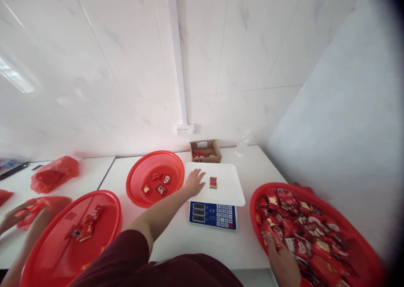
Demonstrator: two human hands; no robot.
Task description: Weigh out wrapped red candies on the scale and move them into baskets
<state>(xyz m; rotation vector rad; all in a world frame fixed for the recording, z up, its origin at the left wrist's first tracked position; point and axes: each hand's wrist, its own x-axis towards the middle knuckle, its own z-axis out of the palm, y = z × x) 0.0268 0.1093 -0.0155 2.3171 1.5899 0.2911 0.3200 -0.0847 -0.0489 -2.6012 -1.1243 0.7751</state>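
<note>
My left hand (194, 182) reaches out over the white pan of a weighing scale (233, 192), fingers spread and flat, holding nothing. One small red packet (213, 182) lies on the pan just right of that hand. My right hand (282, 259) rests in the big red basket (366, 245) at the right, which is piled with several red snack packets (299, 228). Its fingers are curled among the packets, and I cannot make out what they hold.
A red basket (134, 182) with several packets stands left of the scale. Another red basket (47, 253) sits at the near left. A small cardboard box (205, 150) stands by the wall. Another person's hands (19, 215) and a red plastic bag (53, 174) are at far left.
</note>
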